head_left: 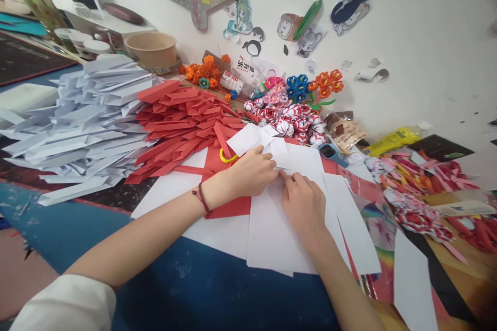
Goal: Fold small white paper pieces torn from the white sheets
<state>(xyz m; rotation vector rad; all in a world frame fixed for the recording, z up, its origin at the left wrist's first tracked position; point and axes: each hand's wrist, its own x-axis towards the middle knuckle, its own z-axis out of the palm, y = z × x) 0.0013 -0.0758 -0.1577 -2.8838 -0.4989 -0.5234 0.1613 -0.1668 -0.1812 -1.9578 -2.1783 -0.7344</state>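
My left hand (254,171), with a dark red cord bracelet at the wrist, has its fingers curled over small white paper pieces (280,152). Against its fingertips is my right hand (305,201), thumb and index finger together at the edge of the white paper; the bit between the fingertips is too small to make out. Under both hands lie large white sheets (272,238) and a red sheet (233,208). A yellow scissor handle (228,156) shows just left of my left hand, beside a small white sheet (248,138).
Folded white strips (97,108) and folded red strips (182,124) are piled at the left. Behind the hands stand red-and-white paper flowers (295,120). A blue watch (332,154) lies right of them. Flowers and ribbons (419,217) crowd the right side.
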